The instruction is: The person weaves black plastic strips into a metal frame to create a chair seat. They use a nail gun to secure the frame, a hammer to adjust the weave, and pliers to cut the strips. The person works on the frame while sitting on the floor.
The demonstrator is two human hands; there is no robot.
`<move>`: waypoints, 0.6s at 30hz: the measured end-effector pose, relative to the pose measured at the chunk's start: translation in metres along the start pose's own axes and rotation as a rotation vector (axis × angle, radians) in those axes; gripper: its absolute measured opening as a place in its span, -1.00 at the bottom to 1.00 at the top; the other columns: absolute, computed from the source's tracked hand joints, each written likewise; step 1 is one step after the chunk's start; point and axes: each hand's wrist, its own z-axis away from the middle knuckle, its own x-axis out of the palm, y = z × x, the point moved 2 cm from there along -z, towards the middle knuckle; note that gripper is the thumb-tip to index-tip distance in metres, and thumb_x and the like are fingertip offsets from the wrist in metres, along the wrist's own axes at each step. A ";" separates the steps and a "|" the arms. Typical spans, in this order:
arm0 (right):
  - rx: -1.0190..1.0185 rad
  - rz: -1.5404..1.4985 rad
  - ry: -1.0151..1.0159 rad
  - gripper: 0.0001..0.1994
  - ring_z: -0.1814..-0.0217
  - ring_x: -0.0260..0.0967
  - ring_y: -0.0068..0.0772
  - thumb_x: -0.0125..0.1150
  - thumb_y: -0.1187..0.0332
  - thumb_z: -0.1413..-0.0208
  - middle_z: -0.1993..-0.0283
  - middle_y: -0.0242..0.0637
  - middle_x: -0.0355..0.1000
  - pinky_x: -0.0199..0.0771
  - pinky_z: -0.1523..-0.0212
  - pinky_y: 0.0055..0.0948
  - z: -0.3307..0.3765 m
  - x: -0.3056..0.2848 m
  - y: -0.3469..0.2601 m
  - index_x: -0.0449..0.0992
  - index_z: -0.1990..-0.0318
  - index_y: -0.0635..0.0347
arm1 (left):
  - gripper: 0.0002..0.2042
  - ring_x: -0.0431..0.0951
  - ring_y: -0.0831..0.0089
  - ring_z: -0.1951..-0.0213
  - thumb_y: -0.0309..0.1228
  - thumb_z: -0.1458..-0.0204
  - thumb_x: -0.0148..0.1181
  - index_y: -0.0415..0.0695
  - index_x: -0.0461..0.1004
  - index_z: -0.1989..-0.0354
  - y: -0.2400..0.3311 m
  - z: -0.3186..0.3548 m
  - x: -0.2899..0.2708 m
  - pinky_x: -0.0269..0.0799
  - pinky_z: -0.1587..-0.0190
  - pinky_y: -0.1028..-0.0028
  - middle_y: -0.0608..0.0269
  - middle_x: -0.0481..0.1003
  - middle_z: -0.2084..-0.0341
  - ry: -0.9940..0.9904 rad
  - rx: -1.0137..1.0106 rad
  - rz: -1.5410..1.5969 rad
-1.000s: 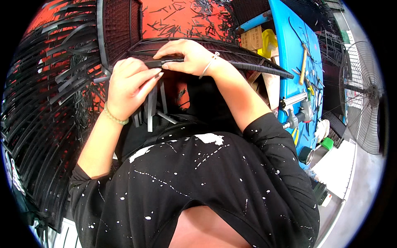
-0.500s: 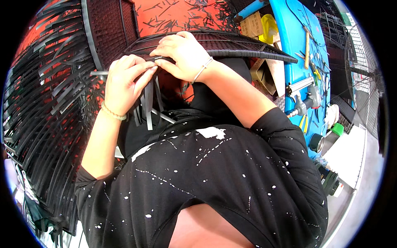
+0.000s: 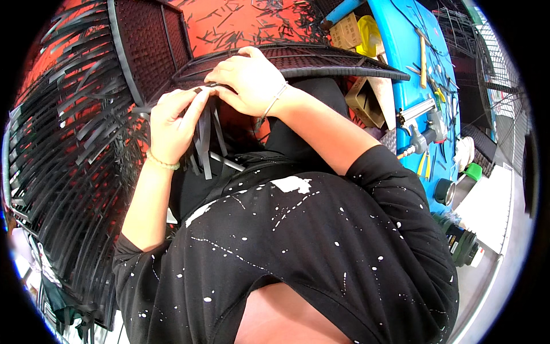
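Note:
My left hand (image 3: 175, 123) is closed, thumb and forefinger pinched at the corner of a dark woven wicker panel (image 3: 240, 57). Between the fingertips shows a bit of black flat strip (image 3: 201, 90). Just to the right, my right hand (image 3: 247, 83) bends over the panel's near edge, its thumb and fingers closed on the same strip close to the left fingertips. Several loose strip ends (image 3: 204, 149) hang below the hands toward my lap. How the strip passes around the frame is hidden by my fingers.
A big bundle of black strips (image 3: 63, 189) fills the left side. Strip offcuts litter the red floor (image 3: 212, 17). At right, a blue table (image 3: 407, 51) carries a hammer (image 3: 423, 63), a power tool (image 3: 421, 140) and pliers; cardboard boxes (image 3: 366, 103) stand beside it.
My left hand has turned slightly, its fingers drawn in to a narrower pinch, and more of the strip shows between the hands. My right hand stays at the panel edge, shifted slightly left.

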 end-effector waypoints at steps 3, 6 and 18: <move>-0.011 0.048 0.027 -0.79 0.06 0.43 -0.42 0.16 0.21 -0.10 0.20 -0.43 0.51 0.22 -0.09 -0.18 -0.001 -0.004 -0.002 0.55 0.17 0.02 | -0.90 0.53 0.39 0.52 -0.49 -0.05 0.27 -0.19 0.66 0.30 0.010 0.003 -0.002 0.36 0.35 0.47 0.16 0.60 0.52 -0.015 -0.051 -0.017; -0.027 0.090 0.079 -0.83 0.09 0.41 -0.41 0.15 0.20 -0.09 0.25 -0.46 0.47 0.21 -0.02 -0.21 -0.001 -0.004 -0.003 0.54 0.24 0.02 | -0.91 0.47 0.40 0.57 -0.49 -0.03 0.29 -0.19 0.66 0.31 0.019 0.006 -0.001 0.35 0.37 0.46 0.18 0.58 0.57 -0.017 -0.108 -0.076; -0.007 0.027 0.095 -0.79 0.10 0.43 -0.34 0.12 0.17 -0.04 0.30 -0.38 0.44 0.19 -0.15 -0.08 -0.002 0.002 0.005 0.57 0.35 0.07 | -0.91 0.55 0.45 0.50 -0.48 -0.05 0.28 -0.18 0.66 0.31 0.026 -0.012 -0.009 0.40 0.33 0.49 0.14 0.61 0.50 -0.099 -0.092 -0.103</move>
